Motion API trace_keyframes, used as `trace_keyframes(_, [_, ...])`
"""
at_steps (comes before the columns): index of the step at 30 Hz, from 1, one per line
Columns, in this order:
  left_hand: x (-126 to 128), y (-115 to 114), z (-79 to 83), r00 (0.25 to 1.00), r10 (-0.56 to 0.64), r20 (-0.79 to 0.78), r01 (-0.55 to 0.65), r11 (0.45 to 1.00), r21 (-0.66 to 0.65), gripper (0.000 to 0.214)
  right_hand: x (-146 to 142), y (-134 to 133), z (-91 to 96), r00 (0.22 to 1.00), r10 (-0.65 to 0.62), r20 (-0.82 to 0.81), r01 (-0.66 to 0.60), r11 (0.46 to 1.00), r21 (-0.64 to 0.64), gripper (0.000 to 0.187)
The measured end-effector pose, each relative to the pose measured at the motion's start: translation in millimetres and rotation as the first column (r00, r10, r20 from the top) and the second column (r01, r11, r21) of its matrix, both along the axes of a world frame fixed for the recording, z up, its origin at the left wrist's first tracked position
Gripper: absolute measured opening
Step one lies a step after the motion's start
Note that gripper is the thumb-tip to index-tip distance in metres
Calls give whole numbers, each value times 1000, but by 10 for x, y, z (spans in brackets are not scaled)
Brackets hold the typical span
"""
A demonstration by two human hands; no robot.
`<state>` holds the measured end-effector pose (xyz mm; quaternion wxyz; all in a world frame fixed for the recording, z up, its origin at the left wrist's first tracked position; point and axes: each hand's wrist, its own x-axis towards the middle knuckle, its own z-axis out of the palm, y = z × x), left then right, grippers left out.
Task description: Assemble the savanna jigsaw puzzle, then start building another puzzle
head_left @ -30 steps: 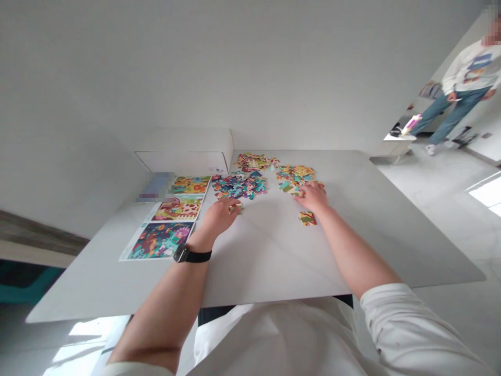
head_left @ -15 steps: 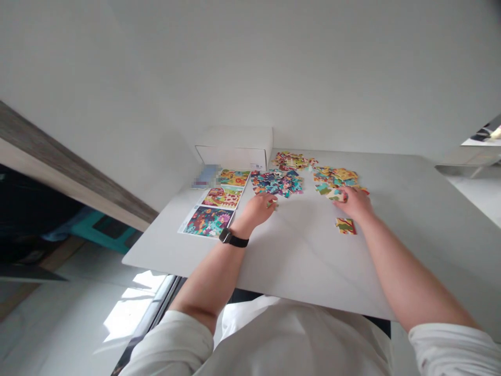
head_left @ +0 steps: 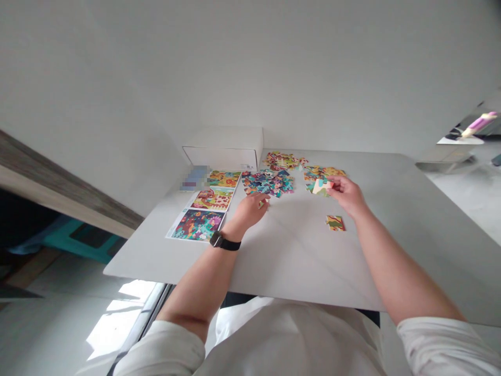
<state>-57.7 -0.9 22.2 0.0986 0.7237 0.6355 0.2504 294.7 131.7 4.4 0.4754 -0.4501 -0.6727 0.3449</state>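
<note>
My right hand (head_left: pixel 347 194) pinches a cream, teal and red jigsaw piece (head_left: pixel 321 187), lifted in front of the yellow-orange pile of jigsaw pieces (head_left: pixel 324 171). Between the curled fingers of my left hand (head_left: pixel 250 210) a small greenish jigsaw piece (head_left: pixel 261 204) shows in part. That hand is low over the table, just in front of the dark blue and purple pile of pieces (head_left: pixel 270 183). A few joined-looking green, yellow and red pieces (head_left: pixel 335 223) lie nearer to me, below my right hand.
A reference sheet (head_left: pixel 176 230) with three colourful pictures lies left of my left hand. Behind it stands a white box (head_left: pixel 223 156) against the wall. A third pile of pieces (head_left: pixel 284 159), pink and yellow, is at the back of the white table (head_left: pixel 289 261).
My right hand has raised the cream and teal piece off the yellow-orange pile and tilted it up. My left hand stays in nearly the same place. The whole view has shifted slightly.
</note>
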Motion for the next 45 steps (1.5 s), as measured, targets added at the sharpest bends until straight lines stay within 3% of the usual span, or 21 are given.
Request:
trace_keyframes(4, [-9, 12, 1, 1000, -10, 10, 10, 1000, 19, 38, 2, -129, 199, 988, 28, -152, -40, 996, -74, 60])
trace_keyframes(11, [-18, -1, 33, 999, -9, 45, 7, 999, 34, 40, 92, -397, 371, 978, 48, -203, -81, 984, -157, 61])
trace_keyframes(24, [-30, 30, 13, 999, 26, 34, -27, 999, 32, 39, 154, -358, 194, 918, -50, -393, -82, 947, -310, 57])
trace_keyframes(30, [-93, 47, 21, 1000, 5, 16, -6, 998, 54, 39, 94, -382, 214, 901, -93, -423, -83, 922, -378, 42])
trace_keyframes(37, [-239, 64, 73, 988, 153, -12, -151, 985, 87, 39, 71, -437, 214, 891, -115, -439, -76, 916, -393, 34])
trace_keyframes(45, [-243, 87, -6, 997, 78, 6, -79, 995, 57, 35, 78, -395, 134, 917, -90, -388, -76, 916, -394, 42])
